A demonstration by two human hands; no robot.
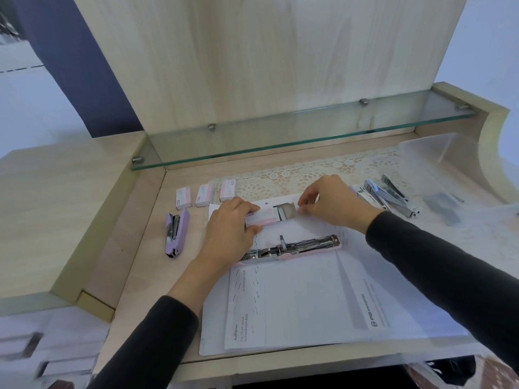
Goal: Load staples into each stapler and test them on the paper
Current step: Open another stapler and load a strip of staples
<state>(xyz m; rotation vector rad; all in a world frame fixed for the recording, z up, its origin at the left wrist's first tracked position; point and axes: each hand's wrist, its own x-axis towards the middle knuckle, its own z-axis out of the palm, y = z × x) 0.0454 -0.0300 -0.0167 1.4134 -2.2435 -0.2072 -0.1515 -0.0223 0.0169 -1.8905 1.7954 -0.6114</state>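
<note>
Nearest the camera, a stack of papers [295, 310] lies on the desk [134, 248] in the lower middle of the frame, printed lines and dashes along its left part. Just above, across the papers, an opened pink stapler [292, 248] lies flat with its metal channel showing, touching neither hand.

Above that, both hands meet at a staple box [261, 216] near the frame's centre. The left hand [230, 228] has its grip pressed on the box's pink sleeve, thumb below and fingers on top. The right hand [328, 203] pinches thumb and fingertips together at the edge of the inner tray [286, 211], which sticks out of the sleeve to the right and shows grey staples.

At left, a closed purple stapler [175, 234] lies on the bare desk, well apart from the hands. Behind it, three shut staple boxes [205, 195] stand in a row beside a lace mat [323, 169]. At right, more opened staplers [387, 197] lie in a cluster; their number is unclear. Farthest, a glass shelf [280, 141] spans the desk's back.
</note>
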